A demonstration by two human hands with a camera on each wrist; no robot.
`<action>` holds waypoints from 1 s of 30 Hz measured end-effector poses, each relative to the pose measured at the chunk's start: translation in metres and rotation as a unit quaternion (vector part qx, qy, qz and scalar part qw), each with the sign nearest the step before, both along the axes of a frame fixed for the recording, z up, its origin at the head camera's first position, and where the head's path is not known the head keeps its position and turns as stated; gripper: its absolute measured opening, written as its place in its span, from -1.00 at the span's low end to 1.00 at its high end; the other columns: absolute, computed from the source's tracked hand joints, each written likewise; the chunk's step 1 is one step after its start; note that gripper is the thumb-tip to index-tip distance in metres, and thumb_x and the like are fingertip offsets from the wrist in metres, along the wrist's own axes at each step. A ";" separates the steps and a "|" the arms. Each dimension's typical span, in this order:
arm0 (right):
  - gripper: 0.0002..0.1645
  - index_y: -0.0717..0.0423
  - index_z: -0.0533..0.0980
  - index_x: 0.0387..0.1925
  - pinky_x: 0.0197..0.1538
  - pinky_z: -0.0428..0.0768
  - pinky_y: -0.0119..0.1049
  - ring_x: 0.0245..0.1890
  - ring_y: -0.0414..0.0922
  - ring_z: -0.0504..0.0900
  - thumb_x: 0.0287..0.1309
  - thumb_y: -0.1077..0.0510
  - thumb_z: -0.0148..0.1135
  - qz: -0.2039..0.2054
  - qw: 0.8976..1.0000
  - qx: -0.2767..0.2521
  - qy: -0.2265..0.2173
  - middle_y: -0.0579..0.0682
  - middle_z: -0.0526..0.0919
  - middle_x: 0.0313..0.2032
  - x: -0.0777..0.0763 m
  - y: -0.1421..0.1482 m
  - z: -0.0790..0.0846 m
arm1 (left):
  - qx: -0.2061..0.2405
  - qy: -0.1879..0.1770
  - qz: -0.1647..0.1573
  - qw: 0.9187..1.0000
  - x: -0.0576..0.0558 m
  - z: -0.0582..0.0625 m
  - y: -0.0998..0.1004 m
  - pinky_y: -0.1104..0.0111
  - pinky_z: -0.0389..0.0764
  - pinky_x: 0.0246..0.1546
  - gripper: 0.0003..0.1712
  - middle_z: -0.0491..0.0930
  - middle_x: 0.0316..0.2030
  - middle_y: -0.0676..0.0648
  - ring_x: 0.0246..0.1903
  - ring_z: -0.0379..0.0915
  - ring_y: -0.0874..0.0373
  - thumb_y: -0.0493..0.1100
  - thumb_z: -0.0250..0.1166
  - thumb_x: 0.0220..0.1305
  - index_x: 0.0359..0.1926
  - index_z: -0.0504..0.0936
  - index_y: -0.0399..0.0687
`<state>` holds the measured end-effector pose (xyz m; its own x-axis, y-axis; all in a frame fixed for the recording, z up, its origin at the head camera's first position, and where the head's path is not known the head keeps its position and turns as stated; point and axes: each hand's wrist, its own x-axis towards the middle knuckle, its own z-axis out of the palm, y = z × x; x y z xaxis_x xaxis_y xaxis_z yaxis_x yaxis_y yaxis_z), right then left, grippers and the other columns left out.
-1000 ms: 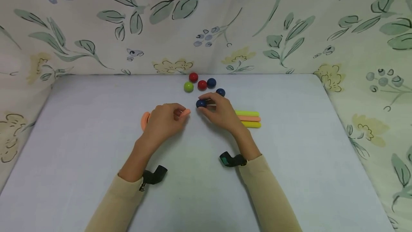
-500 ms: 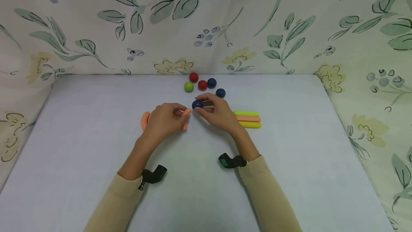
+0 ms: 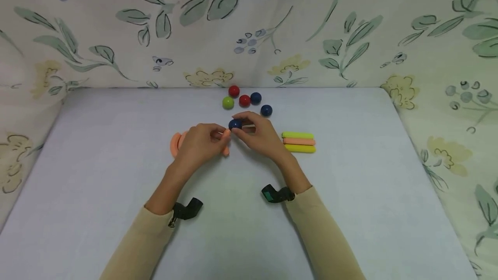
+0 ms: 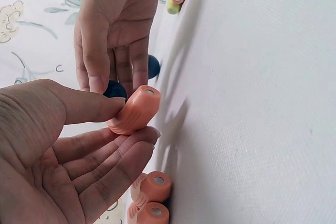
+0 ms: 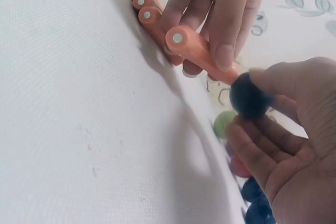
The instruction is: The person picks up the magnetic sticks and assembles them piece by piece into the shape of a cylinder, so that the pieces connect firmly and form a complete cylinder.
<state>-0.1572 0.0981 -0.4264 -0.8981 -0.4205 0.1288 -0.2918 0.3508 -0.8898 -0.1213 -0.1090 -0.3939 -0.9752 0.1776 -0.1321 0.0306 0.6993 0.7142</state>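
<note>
My left hand [image 3: 199, 145] pinches a curved orange magnetic stick [image 4: 140, 109] between thumb and fingers; a pale metal disc shows at its end. My right hand [image 3: 263, 136] pinches a dark blue ball [image 5: 247, 97] with thumb and fingertips. In the right wrist view, the ball meets the far end of the orange stick. Both hands are raised a little above the white table. More curved orange sticks [image 5: 149, 18] lie in a row beneath and left of my left hand, which partly hides them in the head view.
Behind the hands rest a green ball [image 3: 228, 103], two red balls [image 3: 244, 100] and two other dark blue balls [image 3: 266, 110]. To the right lie three straight sticks: lime [image 3: 297, 135], orange [image 3: 299, 141] and yellow [image 3: 301, 148]. Floral cloth [image 3: 288, 29] hangs behind the table [image 3: 373, 193].
My right hand has moved left with the blue ball, closing the gap to the orange stick. My left hand has barely moved, still pinching the stick.
</note>
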 end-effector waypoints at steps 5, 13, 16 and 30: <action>-0.50 0.22 0.55 0.30 0.31 0.68 -0.16 0.20 0.02 0.70 0.39 0.18 0.38 0.003 1.000 0.019 -0.004 0.11 0.66 0.24 0.001 -0.003 0.000 | 0.000 -0.002 0.005 1.000 0.001 -0.003 -0.001 0.27 0.65 -0.25 -0.54 0.87 -0.18 -0.07 -0.14 0.78 0.04 0.07 0.31 0.47 0.14 0.75 -0.17; -0.55 0.24 0.55 0.28 0.29 0.69 -0.14 0.22 0.04 0.69 0.45 0.19 0.32 -0.008 0.999 0.036 0.016 0.17 0.66 0.22 0.001 0.000 -0.001 | 0.001 -0.015 -0.002 1.000 0.003 -0.005 0.001 0.33 0.61 -0.28 -0.56 0.87 -0.16 -0.08 -0.13 0.79 0.04 0.02 0.35 0.45 0.15 0.75 -0.18; -0.57 0.22 0.56 0.28 0.30 0.69 -0.12 0.24 0.04 0.68 0.47 0.18 0.30 -0.022 0.998 0.049 0.034 0.16 0.67 0.24 0.001 0.007 0.002 | -0.002 -0.023 -0.002 1.000 0.004 -0.005 0.003 0.37 0.58 -0.31 -0.57 0.87 -0.16 -0.08 -0.12 0.78 0.05 0.02 0.35 0.44 0.14 0.76 -0.18; -0.54 0.22 0.59 0.29 0.49 0.48 0.07 0.37 0.12 0.53 0.46 0.12 0.29 -0.111 0.973 0.168 0.110 0.19 0.59 0.30 -0.023 0.045 0.024 | -0.015 -0.001 0.023 1.000 0.006 -0.003 0.014 0.38 0.49 -0.42 -0.63 0.86 -0.15 -0.06 -0.24 0.70 0.04 0.02 0.38 0.42 0.06 0.81 -0.11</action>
<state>-0.1800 0.1436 -0.4024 -0.9378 -0.2706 0.2176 -0.3464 0.6870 -0.6388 -0.1157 -0.0947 -0.3970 -0.9817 0.1293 -0.1396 -0.0036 0.7211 0.6928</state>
